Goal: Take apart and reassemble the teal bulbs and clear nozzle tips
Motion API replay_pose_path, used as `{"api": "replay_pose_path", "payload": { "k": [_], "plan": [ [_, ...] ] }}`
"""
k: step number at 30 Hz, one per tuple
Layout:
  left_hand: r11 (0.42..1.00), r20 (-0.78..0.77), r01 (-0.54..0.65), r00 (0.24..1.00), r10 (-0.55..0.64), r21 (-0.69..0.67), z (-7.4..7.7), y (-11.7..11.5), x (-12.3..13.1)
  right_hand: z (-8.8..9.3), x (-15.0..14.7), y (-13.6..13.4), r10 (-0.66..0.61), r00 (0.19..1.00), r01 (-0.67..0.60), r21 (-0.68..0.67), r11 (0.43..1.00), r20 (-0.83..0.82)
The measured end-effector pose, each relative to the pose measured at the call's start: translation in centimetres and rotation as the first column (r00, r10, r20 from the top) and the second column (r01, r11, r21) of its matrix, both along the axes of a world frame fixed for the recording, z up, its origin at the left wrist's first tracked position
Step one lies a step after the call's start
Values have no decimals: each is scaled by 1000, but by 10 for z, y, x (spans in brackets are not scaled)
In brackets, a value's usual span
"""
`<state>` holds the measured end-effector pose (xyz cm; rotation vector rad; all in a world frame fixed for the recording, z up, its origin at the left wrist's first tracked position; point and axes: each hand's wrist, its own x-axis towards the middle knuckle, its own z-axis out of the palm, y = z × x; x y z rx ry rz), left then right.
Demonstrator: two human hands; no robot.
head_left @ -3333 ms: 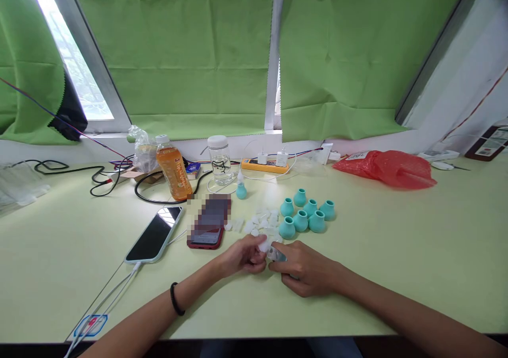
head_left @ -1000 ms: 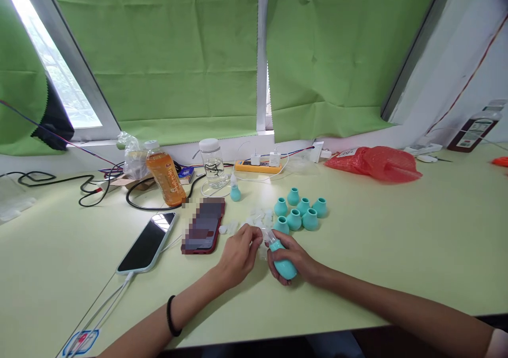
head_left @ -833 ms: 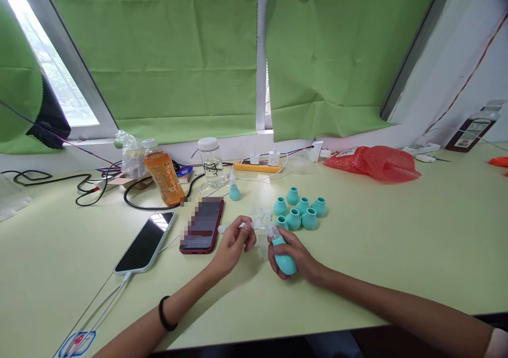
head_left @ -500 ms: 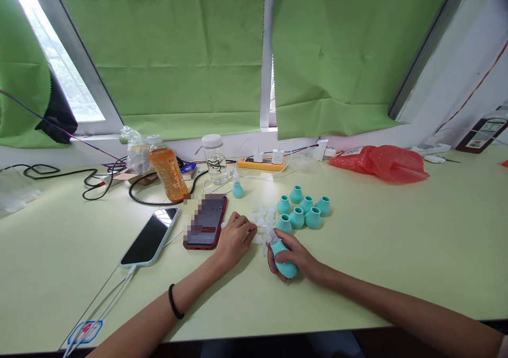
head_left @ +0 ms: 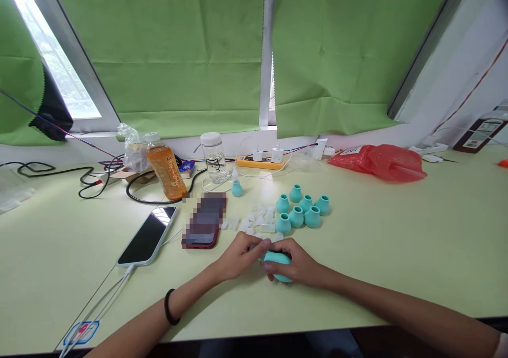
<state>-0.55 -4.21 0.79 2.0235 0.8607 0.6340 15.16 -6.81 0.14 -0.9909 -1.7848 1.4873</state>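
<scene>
My right hand (head_left: 296,265) is wrapped round a teal bulb (head_left: 278,259), which lies tilted with its narrow end toward the left. At that end my left hand (head_left: 240,255) has its fingers pinched together; whatever is between them is hidden. Small clear and white plastic pieces (head_left: 260,218) lie scattered just beyond my hands. Several open-topped teal bulbs (head_left: 296,216) stand in a group behind my right hand. Farther back, one teal bulb with a clear nozzle (head_left: 237,189) stands upright.
To the left lie a white-cased phone (head_left: 146,236) with a cable and a red-cased phone (head_left: 206,220). Along the back are an orange drink bottle (head_left: 166,173), a clear jar (head_left: 214,159), a power strip (head_left: 257,162) and a red plastic bag (head_left: 381,162).
My left hand has moved from the plastic pieces toward me, to the held bulb's narrow end. My right hand has tipped the bulb so that this end points left.
</scene>
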Motion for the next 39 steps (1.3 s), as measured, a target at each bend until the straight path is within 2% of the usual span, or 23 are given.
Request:
{"api": "replay_pose_path", "payload": {
  "k": [3,7,9,10,12,13,14,16,18,19,20,22,24,27,31,32,35,39],
  "plan": [
    [961,148,70,989,-31,-267,-1,2,0,2,0,-3,46,999,-44,-76,996,24],
    [886,223,134,974,-35,-444,-1,3,0,5,2,-4,122,985,-129,48,991,126],
    [851,233,142,972,-24,-506,-2,5,-1,7,4,-6,162,968,-193,155,969,192],
    [826,254,158,967,-19,-541,-3,6,-1,9,4,-7,174,956,-231,242,943,235],
    [786,322,197,947,3,-586,-3,10,-3,12,6,-8,163,927,-307,432,848,339],
    [795,347,192,937,26,-576,-2,12,-4,14,7,-9,137,915,-330,509,795,380],
    [824,359,162,932,54,-543,-1,14,-6,16,8,-9,97,912,-329,568,755,399],
    [898,351,52,929,117,-438,2,16,-8,22,12,-7,3,930,-252,633,732,367],
    [965,264,-79,953,147,-251,3,14,-8,32,16,-2,-95,956,-123,673,729,277],
    [986,186,-125,972,145,-114,2,12,-8,38,18,1,-130,963,-72,688,722,238],
    [988,91,-145,986,140,53,0,10,-7,45,21,5,-165,963,-31,700,714,211],
    [915,-111,-96,982,150,391,-6,7,-6,58,25,15,-224,951,7,712,702,212],
    [826,-227,-4,961,159,564,-12,6,-5,69,27,28,-277,929,22,712,702,245],
    [754,-264,31,945,191,656,-19,9,-5,76,28,61,-361,893,54,731,680,270],
    [701,-250,41,947,199,712,-22,14,-6,69,25,114,-413,819,-1,720,694,399],
    [698,-257,51,947,193,714,-22,14,-7,65,24,126,-437,776,-15,707,707,454],
    [710,-277,66,943,186,701,-20,12,-6,50,25,150,-405,736,-73,659,749,542],
    [725,-297,64,934,199,685,-16,7,-4,39,25,156,-395,675,-124,625,771,623]
  ]
}}
